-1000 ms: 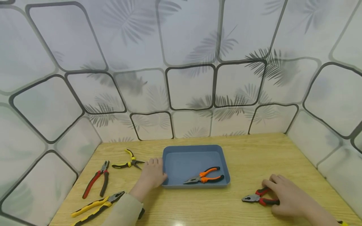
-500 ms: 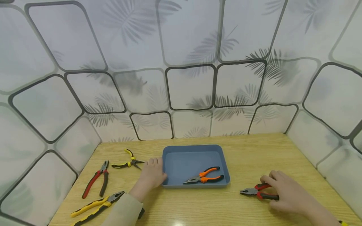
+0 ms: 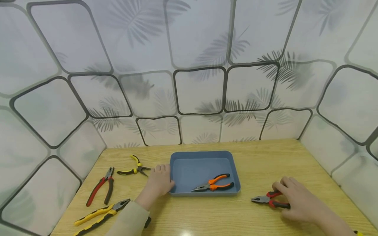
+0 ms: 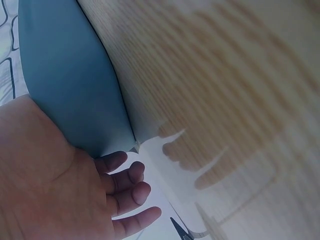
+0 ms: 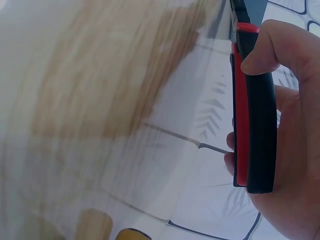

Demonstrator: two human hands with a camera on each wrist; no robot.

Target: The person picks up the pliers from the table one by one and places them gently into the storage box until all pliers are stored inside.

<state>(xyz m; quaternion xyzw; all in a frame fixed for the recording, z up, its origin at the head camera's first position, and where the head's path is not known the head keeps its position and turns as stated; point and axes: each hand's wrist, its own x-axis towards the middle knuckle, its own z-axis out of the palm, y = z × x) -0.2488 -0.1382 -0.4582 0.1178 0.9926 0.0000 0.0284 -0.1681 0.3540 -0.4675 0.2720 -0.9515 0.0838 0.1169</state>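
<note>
My right hand (image 3: 301,201) grips combination pliers (image 3: 273,199) by their red-and-black handles, jaws pointing left. In the right wrist view the thumb (image 5: 260,61) lies across the handles (image 5: 255,115) near the joint, with fingertips showing behind. My left hand (image 3: 159,182) holds the left side of a blue rectangular tray (image 3: 189,164), its thumb at the rim. The left wrist view shows the palm (image 4: 50,170) against the tray's outer wall (image 4: 70,65), fingers loosely bent and thumb hidden. Orange-and-black long-nose pliers (image 3: 214,183) lie in the tray's front right part.
Left of the tray lie small yellow-and-black pliers (image 3: 137,169), red-and-black pliers (image 3: 103,186) and large yellow-and-black pliers (image 3: 101,216). Something yellow (image 3: 358,233) shows at the bottom right edge. Patterned panels (image 3: 200,91) enclose the wooden table (image 3: 265,157) at back and sides.
My right hand and its pliers have moved slightly away from me, the jaws shifting a little farther back on the view. The left hand and tray have stayed in place.
</note>
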